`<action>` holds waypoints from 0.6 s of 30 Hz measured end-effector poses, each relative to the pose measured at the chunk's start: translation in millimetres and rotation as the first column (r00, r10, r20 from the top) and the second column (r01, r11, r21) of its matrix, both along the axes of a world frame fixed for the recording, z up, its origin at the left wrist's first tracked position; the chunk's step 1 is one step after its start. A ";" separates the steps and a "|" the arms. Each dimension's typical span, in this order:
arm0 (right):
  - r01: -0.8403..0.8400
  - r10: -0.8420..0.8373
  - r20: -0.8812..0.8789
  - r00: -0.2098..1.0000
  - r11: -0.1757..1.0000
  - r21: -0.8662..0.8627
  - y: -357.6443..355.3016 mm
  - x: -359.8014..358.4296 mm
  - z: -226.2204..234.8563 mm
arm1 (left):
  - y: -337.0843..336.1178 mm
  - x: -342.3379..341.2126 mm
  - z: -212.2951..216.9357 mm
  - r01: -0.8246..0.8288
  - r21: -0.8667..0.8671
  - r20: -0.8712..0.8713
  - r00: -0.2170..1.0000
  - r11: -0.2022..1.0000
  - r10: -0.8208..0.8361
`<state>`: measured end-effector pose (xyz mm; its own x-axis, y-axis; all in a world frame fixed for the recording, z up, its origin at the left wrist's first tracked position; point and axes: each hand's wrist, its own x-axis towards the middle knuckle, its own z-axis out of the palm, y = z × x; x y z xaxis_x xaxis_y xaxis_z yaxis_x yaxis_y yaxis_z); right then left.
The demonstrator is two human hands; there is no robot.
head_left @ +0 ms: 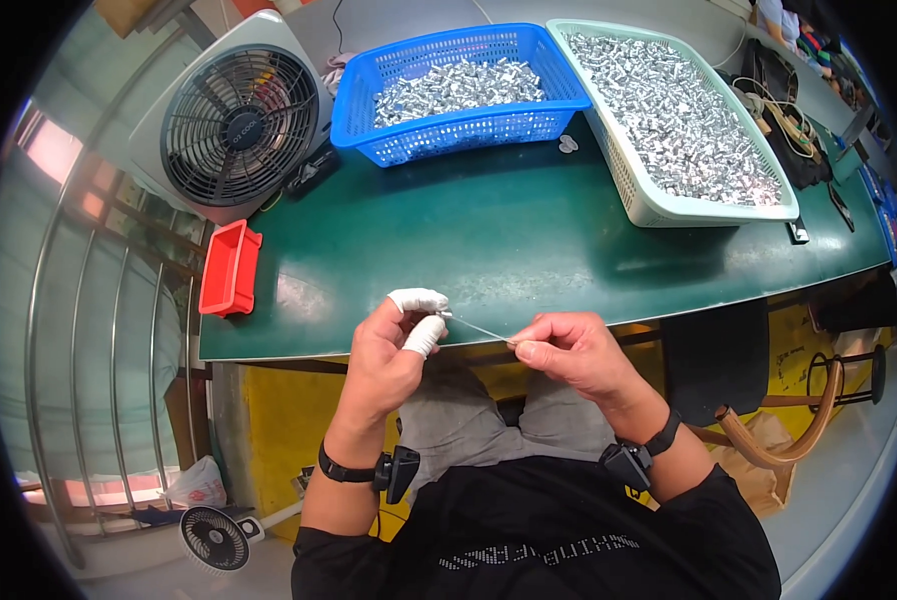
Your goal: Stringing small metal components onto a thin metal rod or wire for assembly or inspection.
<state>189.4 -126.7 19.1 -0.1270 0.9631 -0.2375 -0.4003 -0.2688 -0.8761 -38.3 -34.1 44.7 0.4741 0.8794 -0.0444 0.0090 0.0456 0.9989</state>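
Note:
My left hand (377,358) is held just over the table's near edge, its thumb and index finger wrapped in white coverings. Between those fingertips it pinches a small metal part (446,314), mostly hidden by the fingers. My right hand (584,362) is closed, thumb against index finger, on one end of a thin metal rod (481,330). From there the rod slants up to the left, its far end meeting the small part. Whether the tip is inside the part or only touching it, I cannot tell.
On the green table (419,240) stand a blue basket (389,146) and a pale green basket (624,180), both holding many small metal pieces. A red tray (252,262) sits at the left edge, near a large fan (244,130). A chair (717,365) stands at right.

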 end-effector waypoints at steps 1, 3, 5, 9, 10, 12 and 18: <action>0.046 -0.058 0.134 0.989 0.995 0.093 1.2 1.0 1.6 | 2.8 -2.8 0.8 -0.075 0.126 -0.044 0.996 0.989 0.081; 0.104 -0.213 0.373 0.903 0.951 0.291 3.8 7.8 5.3 | 10.0 -6.7 1.5 -0.192 0.375 -0.097 0.965 0.907 0.245; 0.136 -0.331 0.486 0.809 0.909 0.393 6.3 22.3 8.6 | 20.2 -15.7 4.6 -0.193 0.479 -0.145 0.945 0.856 0.294; 0.199 -0.534 0.599 0.597 0.822 0.534 13.3 52.1 5.2 | 25.4 -22.6 -3.7 -0.039 0.757 -0.335 0.834 0.652 0.439; 0.225 -0.574 0.609 0.547 0.801 0.554 14.3 56.2 3.6 | 25.4 -22.5 -12.0 0.108 0.811 -0.439 0.762 0.575 0.475; 0.251 -0.559 0.596 0.576 0.815 0.522 14.4 61.6 -1.8 | 28.8 -22.2 -13.7 0.267 0.826 -0.528 0.673 0.496 0.517; 0.354 -0.556 0.525 0.644 0.826 0.439 18.7 77.6 -0.4 | 34.1 -29.4 -17.3 0.133 0.799 -0.461 0.761 0.587 0.456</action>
<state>267.0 -108.0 18.6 0.4202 0.8887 0.1834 0.2408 0.0857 -0.9668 -67.8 -0.1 27.3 0.4494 0.7617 0.4667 0.6470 -0.6378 0.4179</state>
